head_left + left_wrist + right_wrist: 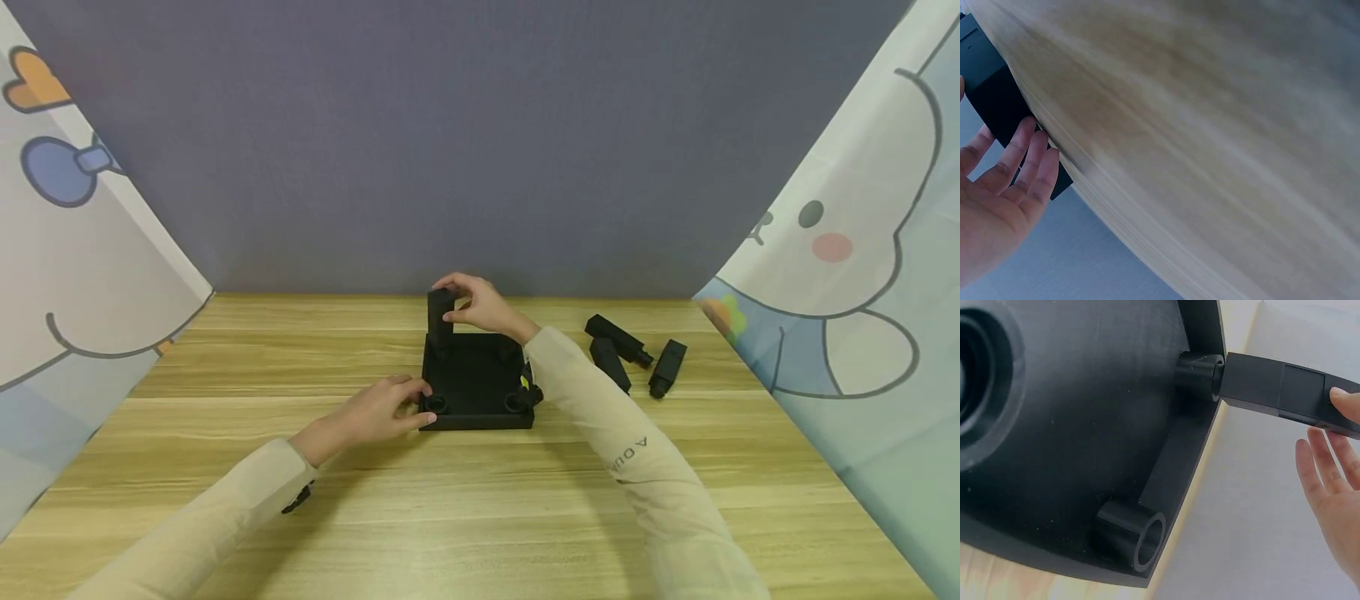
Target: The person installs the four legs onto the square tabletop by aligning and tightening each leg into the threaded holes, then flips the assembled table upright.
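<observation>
A black square base [480, 422] with a raised rim and round sockets in its corners lies on the table. My right hand [486, 307] pinches a black square leg [440, 321] near its top, thumb against fingers. The leg stands upright at the back left corner, its lower end right at the socket [1200, 375] in the right wrist view. Another round socket [1147, 545] shows with an open mouth there. My left hand [378, 410] holds the base's front left corner, fingers along the left side and thumb at the front.
Three more black legs lie to the right: one at the back [617, 337], one below it [610, 362] and one further right [668, 367]. Near the base's front right corner sits a small black and yellow piece [527, 390], partly behind the right sleeve. A grey panel [450, 150] rises behind the table.
</observation>
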`<control>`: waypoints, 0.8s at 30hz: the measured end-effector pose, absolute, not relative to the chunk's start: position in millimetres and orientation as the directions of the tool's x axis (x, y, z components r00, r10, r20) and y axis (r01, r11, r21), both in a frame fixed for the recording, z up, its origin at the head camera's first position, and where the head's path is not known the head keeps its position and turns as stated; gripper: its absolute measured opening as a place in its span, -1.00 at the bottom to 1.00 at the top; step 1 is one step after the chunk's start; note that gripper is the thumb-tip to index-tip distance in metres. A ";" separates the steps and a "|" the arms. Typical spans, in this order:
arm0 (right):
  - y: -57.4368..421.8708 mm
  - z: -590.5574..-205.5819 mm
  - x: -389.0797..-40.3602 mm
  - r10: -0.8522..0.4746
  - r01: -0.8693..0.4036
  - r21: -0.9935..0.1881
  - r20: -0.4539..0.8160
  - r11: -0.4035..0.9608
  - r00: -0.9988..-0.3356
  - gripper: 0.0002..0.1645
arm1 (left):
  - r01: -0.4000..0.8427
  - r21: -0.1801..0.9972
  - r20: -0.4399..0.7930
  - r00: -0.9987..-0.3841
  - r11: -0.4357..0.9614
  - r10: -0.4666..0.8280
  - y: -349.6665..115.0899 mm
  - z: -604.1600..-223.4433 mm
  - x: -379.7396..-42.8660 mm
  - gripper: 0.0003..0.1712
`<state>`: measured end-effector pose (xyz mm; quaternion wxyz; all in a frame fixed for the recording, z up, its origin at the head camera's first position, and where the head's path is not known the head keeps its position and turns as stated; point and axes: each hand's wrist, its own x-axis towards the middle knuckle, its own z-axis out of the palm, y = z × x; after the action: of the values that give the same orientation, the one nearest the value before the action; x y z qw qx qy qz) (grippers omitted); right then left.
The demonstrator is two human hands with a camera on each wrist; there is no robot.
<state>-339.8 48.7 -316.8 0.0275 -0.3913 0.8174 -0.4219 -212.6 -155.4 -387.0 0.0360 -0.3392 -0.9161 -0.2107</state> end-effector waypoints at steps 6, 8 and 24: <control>47.4 -322.5 -339.1 -0.612 -0.579 -0.742 0.294 0.339 -0.735 -0.49 | 0.620 0.377 0.173 -0.777 0.688 0.606 -154.4 -384.8 -211.8 -0.55; 46.9 -325.2 -337.6 -0.578 -0.561 -0.753 0.301 0.344 -0.759 -0.49 | 0.616 0.382 0.161 -0.779 0.689 0.606 -153.9 -383.9 -211.7 -0.55; 46.4 -332.9 -335.3 -0.558 -0.602 -0.719 0.357 0.348 -0.749 -0.44 | 0.608 0.373 0.163 -0.787 0.701 0.596 -154.6 -385.1 -212.5 -0.56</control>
<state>-335.3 46.4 -332.9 -0.0244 -0.3531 0.8207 -0.4485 -212.5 -154.6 -385.1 0.0147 -0.3263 -0.9220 -0.2077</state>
